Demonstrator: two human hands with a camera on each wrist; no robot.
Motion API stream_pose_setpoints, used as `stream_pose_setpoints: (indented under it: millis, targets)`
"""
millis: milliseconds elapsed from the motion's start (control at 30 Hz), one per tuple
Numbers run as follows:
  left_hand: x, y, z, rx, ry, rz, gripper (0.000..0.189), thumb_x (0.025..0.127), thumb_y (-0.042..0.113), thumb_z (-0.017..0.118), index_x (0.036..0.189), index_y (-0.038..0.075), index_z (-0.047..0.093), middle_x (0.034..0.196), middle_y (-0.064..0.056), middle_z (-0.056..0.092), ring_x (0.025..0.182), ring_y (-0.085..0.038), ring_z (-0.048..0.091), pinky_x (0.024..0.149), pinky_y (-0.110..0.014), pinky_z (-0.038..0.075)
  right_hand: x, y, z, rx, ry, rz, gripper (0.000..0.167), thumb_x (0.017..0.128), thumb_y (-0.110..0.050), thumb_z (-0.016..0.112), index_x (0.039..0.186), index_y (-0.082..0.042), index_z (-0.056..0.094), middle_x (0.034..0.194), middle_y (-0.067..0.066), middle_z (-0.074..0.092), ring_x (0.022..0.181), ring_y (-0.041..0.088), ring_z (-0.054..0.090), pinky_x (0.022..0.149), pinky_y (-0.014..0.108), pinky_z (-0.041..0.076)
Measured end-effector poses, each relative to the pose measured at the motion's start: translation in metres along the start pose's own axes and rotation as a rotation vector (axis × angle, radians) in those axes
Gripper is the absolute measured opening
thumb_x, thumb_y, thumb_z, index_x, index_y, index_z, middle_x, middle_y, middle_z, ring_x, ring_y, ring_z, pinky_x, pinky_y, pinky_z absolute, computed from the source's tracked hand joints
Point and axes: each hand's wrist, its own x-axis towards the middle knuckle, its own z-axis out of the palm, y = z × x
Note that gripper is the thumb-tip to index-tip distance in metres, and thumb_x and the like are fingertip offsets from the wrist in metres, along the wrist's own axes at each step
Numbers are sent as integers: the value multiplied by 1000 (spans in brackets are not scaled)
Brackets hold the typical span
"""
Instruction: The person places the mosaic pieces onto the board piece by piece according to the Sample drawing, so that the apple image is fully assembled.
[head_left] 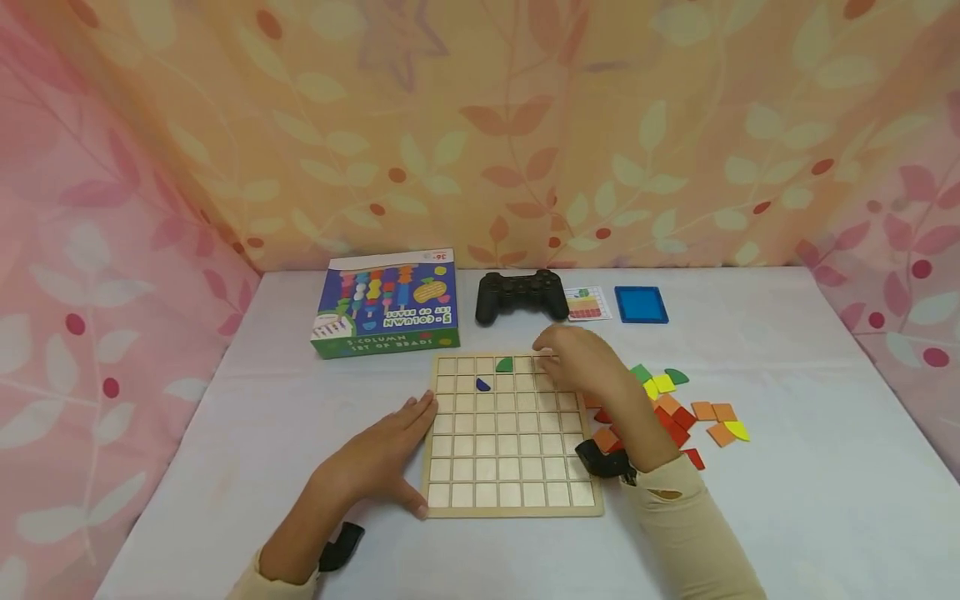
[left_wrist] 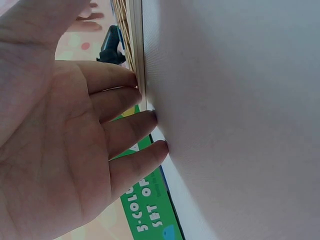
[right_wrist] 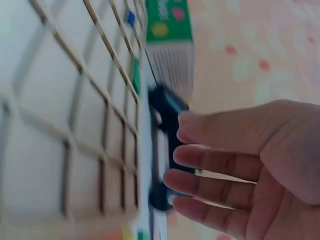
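Observation:
A wooden grid board [head_left: 486,448] lies on the white table, with a green quarter-circle piece [head_left: 505,365] in its top row. Just below that, a small dark blue piece [head_left: 483,384] sits in the second row. My left hand [head_left: 378,454] rests at the board's left edge, fingers extended and the tips right at the rim and tabletop [left_wrist: 225,125]. Above the board's top right corner is my right hand [head_left: 588,360], its fingers loosely bent. In the right wrist view nothing shows between the thumb and fingers [right_wrist: 215,162]. It hides the squares under it.
Red, orange, yellow and green flat pieces [head_left: 678,433] lie scattered right of the board, partly behind my right forearm. Behind the board stand a bead-set box [head_left: 386,304], a black game controller [head_left: 521,296], a printed card [head_left: 588,304] and a blue tray [head_left: 641,287].

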Motion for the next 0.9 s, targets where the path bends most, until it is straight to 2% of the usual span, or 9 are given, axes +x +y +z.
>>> stream_pose_setpoints:
  millis: [200,367,567,900]
  targets:
    - [0,1,-1,-6,-6,-6,139,49,50,97,159,4,25,166,-9,16,151,-29,16,118,-47,25,-3,38,-16,21,118,172,23,92,-9,71,113,1,74,117,21,68,102,37,63,86,54,54]
    - [-2,0,-1,-17,-3,6,139,49,48,98,158,3,25,166,-10,17,151,-31,17,118,-48,25,0,65,-12,56,123,279,23,92,-7,69,113,1,74,119,25,64,104,39,58,88,55,51]
    - [-1,-1,0,-13,-7,4,139,49,50,97,159,4,24,166,-9,16,151,-29,16,118,-47,25,5,78,-3,94,100,315,26,90,-9,73,115,0,73,114,22,63,102,37,55,88,52,51]
    - [1,-1,1,2,-4,-11,140,48,52,97,159,6,24,166,-7,16,151,-28,16,118,-47,25,7,78,1,126,92,354,25,91,-7,73,114,3,70,111,21,60,102,35,55,92,49,52]
